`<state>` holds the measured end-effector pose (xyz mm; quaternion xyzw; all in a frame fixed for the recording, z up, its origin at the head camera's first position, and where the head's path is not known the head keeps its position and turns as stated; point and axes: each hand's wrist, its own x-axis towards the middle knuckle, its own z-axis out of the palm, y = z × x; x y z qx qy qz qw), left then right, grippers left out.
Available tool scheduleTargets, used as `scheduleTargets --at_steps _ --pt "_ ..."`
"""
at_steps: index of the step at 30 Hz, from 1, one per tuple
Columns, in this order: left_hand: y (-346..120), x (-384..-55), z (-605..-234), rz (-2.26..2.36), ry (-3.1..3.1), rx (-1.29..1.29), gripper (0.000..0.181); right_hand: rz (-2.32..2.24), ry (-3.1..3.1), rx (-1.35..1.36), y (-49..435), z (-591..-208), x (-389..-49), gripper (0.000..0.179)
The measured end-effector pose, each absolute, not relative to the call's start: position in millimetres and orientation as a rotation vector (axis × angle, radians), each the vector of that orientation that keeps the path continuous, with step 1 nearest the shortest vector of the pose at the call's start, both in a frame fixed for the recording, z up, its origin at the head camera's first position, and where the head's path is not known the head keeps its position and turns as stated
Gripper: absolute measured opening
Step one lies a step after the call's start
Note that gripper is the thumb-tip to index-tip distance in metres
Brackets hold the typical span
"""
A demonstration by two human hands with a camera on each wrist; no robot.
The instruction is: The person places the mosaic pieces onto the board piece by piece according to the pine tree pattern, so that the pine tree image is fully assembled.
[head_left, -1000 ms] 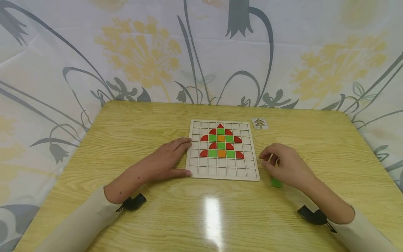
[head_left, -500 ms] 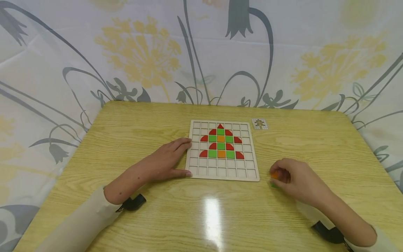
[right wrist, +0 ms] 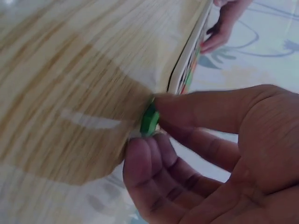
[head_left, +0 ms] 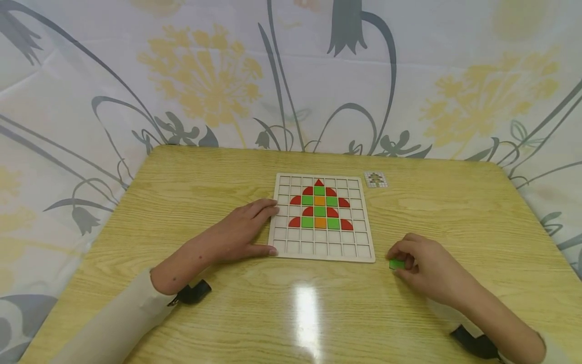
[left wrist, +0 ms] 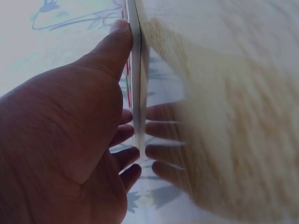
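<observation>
My left hand (head_left: 236,230) rests at the left edge of a pale wooden grid board (head_left: 306,247). Its thumb (left wrist: 117,42) lies on the near corner and the fingertips touch the side. Red, green and orange tiles form a tree shape in the board's cells, topped by a red triangle (head_left: 319,182). Right of the board's near corner, my right hand (head_left: 429,265) pinches a green tile (head_left: 396,264) between thumb and fingers, low over the table. The right wrist view shows the green tile (right wrist: 149,120) edge-on; whether more pieces are with it, I cannot tell.
A small card (head_left: 376,179) with a tree pattern lies beyond the board's far right corner. The wood-grain table (head_left: 218,313) meets a flower-patterned cloth (head_left: 300,76) at its far edge.
My right hand has moved down and right from beside the board to the green tile and now pinches it. An orange piece glimpsed in it half a second ago is out of sight. Left hand unmoved.
</observation>
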<state>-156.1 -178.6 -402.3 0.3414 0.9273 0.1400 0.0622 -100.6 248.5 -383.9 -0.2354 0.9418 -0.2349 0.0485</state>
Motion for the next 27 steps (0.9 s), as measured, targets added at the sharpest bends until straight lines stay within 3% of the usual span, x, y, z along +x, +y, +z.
scheduleTargets --at_steps 14,27 --pt "-177.3 -156.0 -401.3 0.412 2.805 1.030 0.096 -0.651 2.987 -0.789 251.5 -386.4 -100.7 0.032" --pt "-178.1 -156.5 -402.5 0.421 2.804 1.044 0.094 -0.586 2.982 -0.677 255.5 -384.6 -101.6 0.027"
